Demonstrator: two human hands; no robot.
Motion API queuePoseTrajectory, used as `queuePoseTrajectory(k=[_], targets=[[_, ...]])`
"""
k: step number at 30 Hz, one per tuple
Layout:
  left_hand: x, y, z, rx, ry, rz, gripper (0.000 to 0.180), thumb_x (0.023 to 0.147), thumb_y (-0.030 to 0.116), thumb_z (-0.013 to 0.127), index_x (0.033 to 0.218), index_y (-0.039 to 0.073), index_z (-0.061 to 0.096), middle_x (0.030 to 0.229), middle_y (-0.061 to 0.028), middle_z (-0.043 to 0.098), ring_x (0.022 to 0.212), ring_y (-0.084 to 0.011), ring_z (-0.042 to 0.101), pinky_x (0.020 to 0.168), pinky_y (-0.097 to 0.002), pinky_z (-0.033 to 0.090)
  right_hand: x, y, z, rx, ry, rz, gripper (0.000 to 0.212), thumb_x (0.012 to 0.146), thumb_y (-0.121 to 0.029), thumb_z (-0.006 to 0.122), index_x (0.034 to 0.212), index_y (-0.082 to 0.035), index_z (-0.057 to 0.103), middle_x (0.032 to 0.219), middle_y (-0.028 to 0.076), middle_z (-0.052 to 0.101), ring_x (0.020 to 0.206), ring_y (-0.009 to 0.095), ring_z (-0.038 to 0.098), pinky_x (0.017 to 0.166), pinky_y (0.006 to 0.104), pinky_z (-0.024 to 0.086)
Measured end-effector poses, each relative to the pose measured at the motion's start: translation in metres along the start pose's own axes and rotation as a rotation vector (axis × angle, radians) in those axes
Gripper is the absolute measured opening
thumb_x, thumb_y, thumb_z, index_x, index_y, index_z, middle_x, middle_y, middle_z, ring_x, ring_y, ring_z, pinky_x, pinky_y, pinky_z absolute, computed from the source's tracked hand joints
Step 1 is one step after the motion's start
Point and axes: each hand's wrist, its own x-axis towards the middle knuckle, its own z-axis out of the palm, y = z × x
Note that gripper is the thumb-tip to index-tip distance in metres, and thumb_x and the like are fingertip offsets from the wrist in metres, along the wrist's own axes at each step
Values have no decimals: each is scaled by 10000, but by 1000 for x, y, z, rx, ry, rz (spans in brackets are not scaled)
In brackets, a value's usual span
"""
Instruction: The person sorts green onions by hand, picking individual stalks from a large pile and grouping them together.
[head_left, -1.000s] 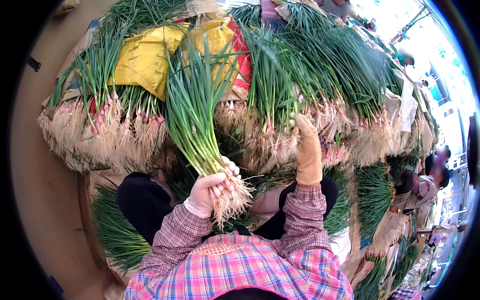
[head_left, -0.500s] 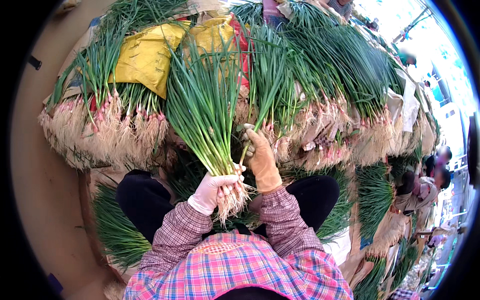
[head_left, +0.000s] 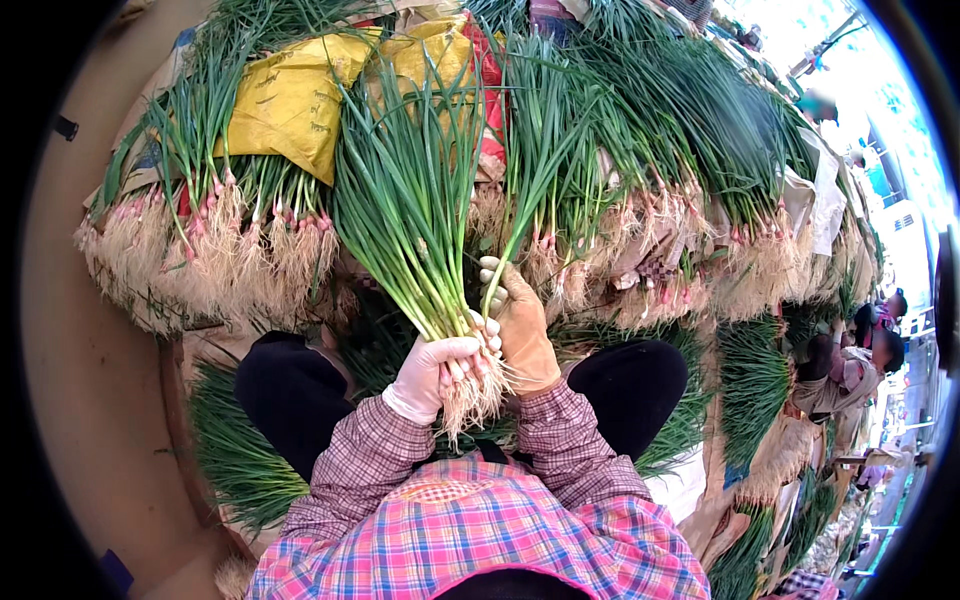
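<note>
We see two yellow sacks (head_left: 290, 100) behind the piled onions, while our left hand (head_left: 435, 370) fingers wrap one onion bunch (head_left: 410, 200) and our right hand (head_left: 520, 325) pinches a stalk.

Bright daylight, strongest upper right w/ blown-out glare. Soft shadows under the long green spring onion bunch (head_left: 410, 200). Centre sharp; fisheye bends edges, black vignette round rim.
</note>
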Motion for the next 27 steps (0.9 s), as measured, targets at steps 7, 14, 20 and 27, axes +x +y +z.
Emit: queuePoseTrajectory(k=[7,14,20,27], targets=[[2,-5,-10,-189,-116,-32,290,720,15,567,1007,17,524,986,-136,542,889,-249,558,809,-359,492,16,-5,-13,633,61,109,166,956,-179,449,902,-44,531,680,-28,471,508,37,405,394,138,333],[-7,3,-2,-194,-174,66,333,700,46,585,1024,42,509,977,-124,522,870,-227,526,812,-352,480,8,20,-59,-1335,-433,-300,149,825,-151,616,896,-21,632,789,138,630,670,224,613,648,350,507],[-8,12,-5,-243,-267,205,347,731,52,592,1070,52,516,1089,-150,538,944,-243,533,883,-386,453,61,-42,-23,-1776,410,-946,155,844,-186,611,835,-37,568,721,125,580,622,239,578,557,353,467],[1,-4,-6,-261,-173,148,406,727,46,599,1123,19,512,1101,-186,567,953,-266,573,918,-418,448,54,-46,-28,-1383,289,-850,137,849,-101,552,939,-16,494,787,165,603,688,349,586,654,413,478]])
